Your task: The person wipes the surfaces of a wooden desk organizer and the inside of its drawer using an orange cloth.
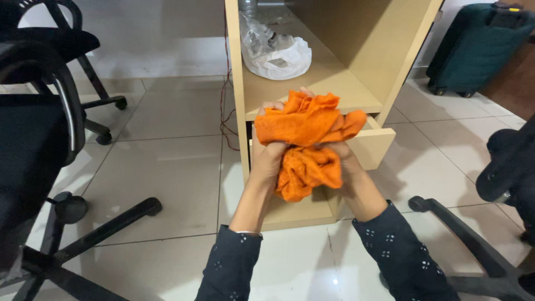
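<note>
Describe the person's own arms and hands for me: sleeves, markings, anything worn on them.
Both arms wear dark navy long sleeves scattered with small clusters of white dots. The left sleeve and right sleeve are pushed back, leaving the forearms bare. The left hand and right hand are bare: no gloves, and no watch or bracelet shows. Most fingers are hidden, so rings cannot be ruled out.

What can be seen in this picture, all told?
Cloth: one, orange, bunched up between both hands in front of the shelf unit.
Shelf unit: one, light wood, behind the hands.
Drawer: one, light wood, pulled partly open, low in the unit.
Plastic bag: one, white and clear, on the shelf.
Office chairs: at least two, black, left and right edges.
Suitcase: one, dark green, top right by the wall.
Cable: red, thin, beside the unit.
Floor: pale tiles.
Left hand: grips the cloth.
Right hand: grips the cloth.
</note>
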